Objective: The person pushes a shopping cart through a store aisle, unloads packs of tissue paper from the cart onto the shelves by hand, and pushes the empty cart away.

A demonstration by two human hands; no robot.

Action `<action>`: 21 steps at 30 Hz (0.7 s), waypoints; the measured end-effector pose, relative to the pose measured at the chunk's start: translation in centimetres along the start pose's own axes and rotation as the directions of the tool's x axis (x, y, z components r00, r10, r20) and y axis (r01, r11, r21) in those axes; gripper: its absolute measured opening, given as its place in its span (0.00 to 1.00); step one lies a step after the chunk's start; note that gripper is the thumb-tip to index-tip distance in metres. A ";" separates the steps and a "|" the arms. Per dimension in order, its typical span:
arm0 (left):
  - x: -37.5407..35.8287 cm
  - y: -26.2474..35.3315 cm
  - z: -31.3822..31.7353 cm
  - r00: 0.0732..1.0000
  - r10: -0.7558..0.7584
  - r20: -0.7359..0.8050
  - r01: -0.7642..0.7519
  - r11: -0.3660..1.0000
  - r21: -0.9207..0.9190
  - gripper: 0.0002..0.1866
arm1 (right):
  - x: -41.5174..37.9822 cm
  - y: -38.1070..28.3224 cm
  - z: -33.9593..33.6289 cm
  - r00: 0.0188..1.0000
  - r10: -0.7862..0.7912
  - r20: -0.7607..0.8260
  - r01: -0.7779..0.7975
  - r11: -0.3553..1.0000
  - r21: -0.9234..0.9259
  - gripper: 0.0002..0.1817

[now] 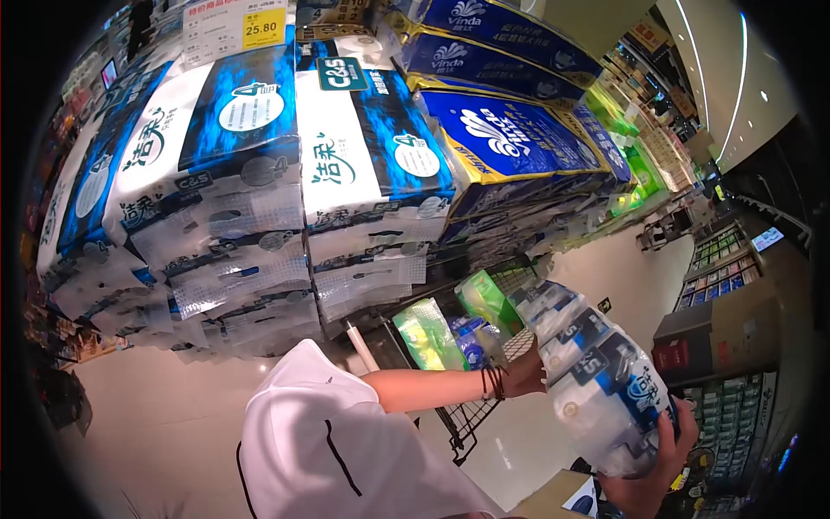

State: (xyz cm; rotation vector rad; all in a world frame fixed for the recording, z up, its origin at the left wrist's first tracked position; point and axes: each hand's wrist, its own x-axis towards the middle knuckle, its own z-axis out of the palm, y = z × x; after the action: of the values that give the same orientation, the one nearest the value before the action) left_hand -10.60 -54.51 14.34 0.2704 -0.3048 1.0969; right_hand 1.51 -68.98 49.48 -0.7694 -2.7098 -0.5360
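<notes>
A clear-wrapped tissue pack [596, 372] in white, blue and black is held up between both hands at the lower right, over the floor beside a cart. My left hand [526, 372], with dark bands at its wrist, presses against the pack's left side; most of its fingers are hidden behind it. My right hand [661, 458] wraps round the lower right end, thumb on the wrapper. Just left of the pack, the wire shopping cart [462, 426] carries a green-and-white pack [430, 336], a green pack [488, 298] and a blue pack [474, 342].
Stacked white-and-blue tissue packs [216, 112] fill the upper left under a price sign [233, 30]. Blue Vinda packs [510, 138] stand beside them. Cardboard boxes [722, 337] and shelves [735, 424] line the right side.
</notes>
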 end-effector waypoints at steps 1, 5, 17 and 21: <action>0.2 0.1 1.8 0.999 -0.004 0.034 0.003 1.000 0.011 0.32 | -0.6 -0.2 -0.5 1.000 -0.024 -0.003 0.024 1.000 -0.008 0.45; 2.2 2.5 10.8 0.994 0.024 0.108 -0.058 0.944 0.325 0.39 | -1.2 -1.8 -3.3 0.980 -0.158 -0.122 0.122 0.957 -0.262 0.36; 7.9 16.3 28.6 0.784 0.062 0.618 -0.296 0.912 0.284 0.62 | -7.5 5.0 9.1 0.546 -0.135 -0.827 -0.120 0.964 -0.237 0.40; 3.0 19.1 30.4 0.695 0.098 0.712 -0.282 0.948 0.145 0.59 | -2.9 4.9 15.7 0.406 -0.147 -0.902 0.015 0.988 -0.154 0.39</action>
State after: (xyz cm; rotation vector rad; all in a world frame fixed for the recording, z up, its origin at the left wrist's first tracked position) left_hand -29.82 -54.82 44.82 0.9096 -0.9017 1.2071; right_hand 4.07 -59.82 35.73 -0.1964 -1.6481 -0.8410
